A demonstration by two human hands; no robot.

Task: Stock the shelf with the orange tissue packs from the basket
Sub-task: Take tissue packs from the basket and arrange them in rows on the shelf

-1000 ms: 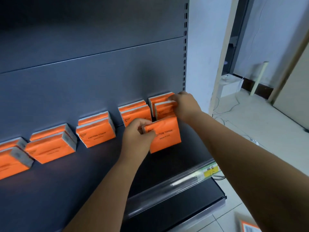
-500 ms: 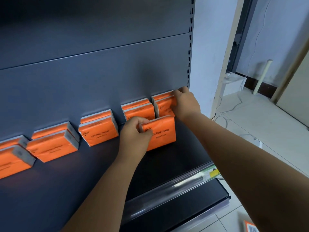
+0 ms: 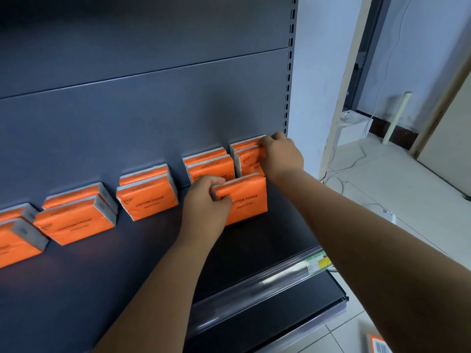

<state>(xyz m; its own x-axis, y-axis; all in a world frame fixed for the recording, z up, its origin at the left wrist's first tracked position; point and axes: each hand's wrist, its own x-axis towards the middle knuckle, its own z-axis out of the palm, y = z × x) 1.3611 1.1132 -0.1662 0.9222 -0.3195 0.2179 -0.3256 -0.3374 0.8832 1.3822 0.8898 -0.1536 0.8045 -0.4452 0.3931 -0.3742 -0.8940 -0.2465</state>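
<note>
Dark grey store shelf (image 3: 127, 271) with a matching back panel (image 3: 153, 110), and a tiled floor (image 3: 382, 189) off to the right. Pack count: the orange tissue packs (image 3: 150, 202) sit in five pairs along the back panel, so ten, and the far-left pair is partly cut off by the frame edge. One extra front pack (image 3: 248, 203) stands alone just ahead of the right end, so that's eleven on the shelf.

Every pack stands on a long edge with its long axis running left-right along the shelf. The printed "COTTON TISSUE" face points out toward the person.

Two hands are in view. The left hand (image 3: 206, 202) has its grip closed on the front pack's upper left corner, fingers curled over the top. The right hand (image 3: 280, 156) has its grip curled around the right end of the last pair (image 3: 247, 160), right by the shelf's slotted post (image 3: 289, 72).

There's one clear price strip (image 3: 254, 286) along the front edge, with one yellow-green label (image 3: 317, 263). Something orange with a barcode (image 3: 379, 346) pokes into the bottom right corner, can't tell what it is.
</note>
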